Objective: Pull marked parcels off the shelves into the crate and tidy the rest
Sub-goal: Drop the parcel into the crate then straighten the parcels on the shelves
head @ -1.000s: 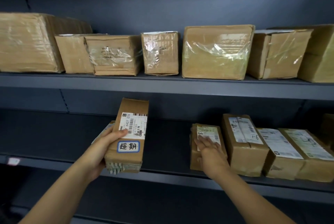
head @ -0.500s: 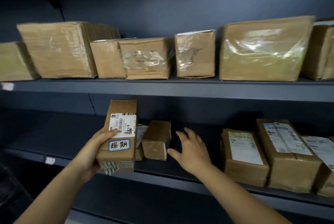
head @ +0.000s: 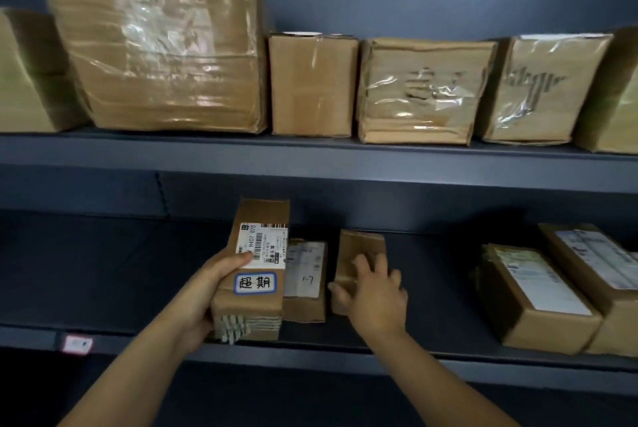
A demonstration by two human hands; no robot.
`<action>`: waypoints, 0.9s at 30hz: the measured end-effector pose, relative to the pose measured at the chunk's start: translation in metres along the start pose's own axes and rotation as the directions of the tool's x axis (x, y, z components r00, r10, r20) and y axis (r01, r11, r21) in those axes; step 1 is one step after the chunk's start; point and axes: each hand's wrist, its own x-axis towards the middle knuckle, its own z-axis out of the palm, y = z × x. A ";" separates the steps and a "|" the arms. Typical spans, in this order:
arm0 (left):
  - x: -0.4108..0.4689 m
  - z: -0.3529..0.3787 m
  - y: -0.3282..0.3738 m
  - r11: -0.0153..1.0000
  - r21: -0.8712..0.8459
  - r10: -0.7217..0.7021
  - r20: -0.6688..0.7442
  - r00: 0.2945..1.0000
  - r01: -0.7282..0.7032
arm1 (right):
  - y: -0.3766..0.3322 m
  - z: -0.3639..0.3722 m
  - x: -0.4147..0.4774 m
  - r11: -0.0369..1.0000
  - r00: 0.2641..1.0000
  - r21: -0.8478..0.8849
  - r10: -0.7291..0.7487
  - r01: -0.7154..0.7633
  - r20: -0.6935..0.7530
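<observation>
The marked parcel (head: 257, 264) is held upright at the front edge of the lower shelf (head: 103, 271). Whether its bottom rests on the shelf cannot be told. The left hand (head: 203, 292) grips it, with the thumb laid across its white shipping label and the other fingers out of sight behind the cardboard. A blue-bordered sticker (head: 255, 282) with two handwritten characters sits on its front, under the shipping label.

Just right of the marked parcel, partly behind it, lies the flat parcel (head: 305, 281) (its label is hand-marked "1-7"). One step further right stands the small brown parcel (head: 359, 254). The right hand (head: 374, 292) lies against its front with the fingers spread and fairly straight, thumb out at the lower left corner, touching it and not closed round it.

Well to the right of the marked parcel, the long-labelled parcel (head: 538, 292) and the end parcel (head: 593, 261) lie side by side on the same shelf. Above the marked parcel the upper shelf (head: 310, 164) carries a row of taped boxes, with the largest box (head: 162, 43) up and to the left. Below and left of the marked parcel a pink tag (head: 77, 344) is stuck on the shelf's front lip.
</observation>
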 end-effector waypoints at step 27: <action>0.031 0.021 -0.002 1.000 -0.025 -0.008 0.151 0.988 0.012 | 0.052 0.003 -0.029 0.896 0.850 0.231 0.436 -0.379 -0.296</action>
